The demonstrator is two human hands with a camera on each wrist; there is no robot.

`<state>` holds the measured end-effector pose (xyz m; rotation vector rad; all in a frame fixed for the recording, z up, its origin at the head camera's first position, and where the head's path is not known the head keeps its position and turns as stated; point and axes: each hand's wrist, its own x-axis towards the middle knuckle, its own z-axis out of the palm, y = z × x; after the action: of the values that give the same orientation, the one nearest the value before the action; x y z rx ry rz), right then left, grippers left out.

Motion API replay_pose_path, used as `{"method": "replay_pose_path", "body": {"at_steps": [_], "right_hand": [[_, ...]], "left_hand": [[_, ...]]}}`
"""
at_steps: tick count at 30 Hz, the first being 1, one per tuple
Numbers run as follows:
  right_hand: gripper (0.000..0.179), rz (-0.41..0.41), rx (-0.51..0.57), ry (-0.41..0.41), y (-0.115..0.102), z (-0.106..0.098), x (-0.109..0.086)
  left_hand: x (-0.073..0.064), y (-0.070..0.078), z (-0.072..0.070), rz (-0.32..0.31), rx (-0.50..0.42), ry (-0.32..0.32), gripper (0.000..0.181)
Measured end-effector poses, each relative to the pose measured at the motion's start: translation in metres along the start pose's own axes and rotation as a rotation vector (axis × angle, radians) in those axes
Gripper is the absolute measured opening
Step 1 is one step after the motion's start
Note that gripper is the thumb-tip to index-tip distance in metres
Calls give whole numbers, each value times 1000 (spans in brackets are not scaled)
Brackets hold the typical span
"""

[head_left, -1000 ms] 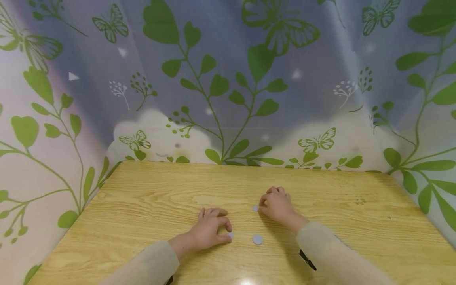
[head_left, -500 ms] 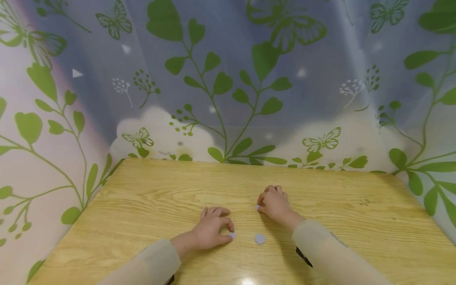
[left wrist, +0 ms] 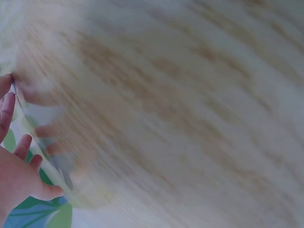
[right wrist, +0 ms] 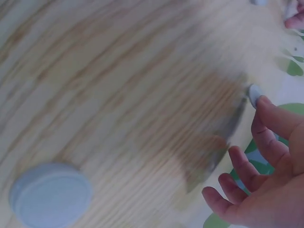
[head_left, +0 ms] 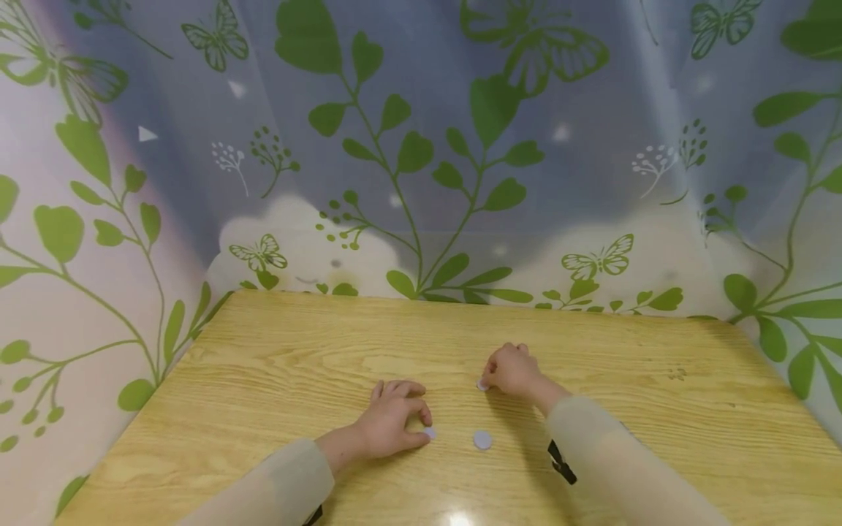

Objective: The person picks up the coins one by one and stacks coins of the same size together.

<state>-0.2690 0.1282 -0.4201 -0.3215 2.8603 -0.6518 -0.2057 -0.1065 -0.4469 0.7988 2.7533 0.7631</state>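
My left hand (head_left: 395, 424) is low at the table, thumb and index finger pinching a small pale round disc (head_left: 430, 432) at its edge. The other left fingers spread forward; in the left wrist view that hand (left wrist: 21, 175) shows only at the left border. Farther back and to the right, my right hand (head_left: 513, 371) pinches a second pale disc (head_left: 483, 385) between thumb and index fingertips. The right wrist view shows this tilted disc (right wrist: 255, 96) with the remaining fingers loosely bent. A third, thick flat disc (head_left: 482, 440) lies on the wood between the hands, nearer the body.
The wood-grain table (head_left: 296, 343) carries a bright glare spot near its front. Behind it and along both sides hangs a curtain (head_left: 395, 183) printed with green leaves and butterflies. Pale sleeves (head_left: 625, 460) cover both forearms.
My right hand's fingers have curled in more, and its disc has turned beneath the fingertips. My left hand and the loose disc stay in place; the head view has shifted slightly.
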Motion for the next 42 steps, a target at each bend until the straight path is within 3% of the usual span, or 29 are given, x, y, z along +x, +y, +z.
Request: {"method": "replay_pose_path", "body": {"at_steps": [9, 18, 28, 34, 42], "right_hand": [[19, 7, 77, -64, -9, -8, -6], [14, 28, 88, -112, -33, -14, -22], [14, 20, 91, -177, -55, 3, -33], [14, -7, 65, -168, -64, 14, -38], [15, -4, 107, -166, -72, 21, -40]], "left_hand": [[-1, 1, 0, 0, 7, 2, 9], [-1, 1, 1, 10, 21, 21, 9], [0, 2, 3, 18, 60, 30, 10], [1, 1, 4, 35, 101, 44, 11], [2, 0, 6, 37, 109, 70, 11]]}}
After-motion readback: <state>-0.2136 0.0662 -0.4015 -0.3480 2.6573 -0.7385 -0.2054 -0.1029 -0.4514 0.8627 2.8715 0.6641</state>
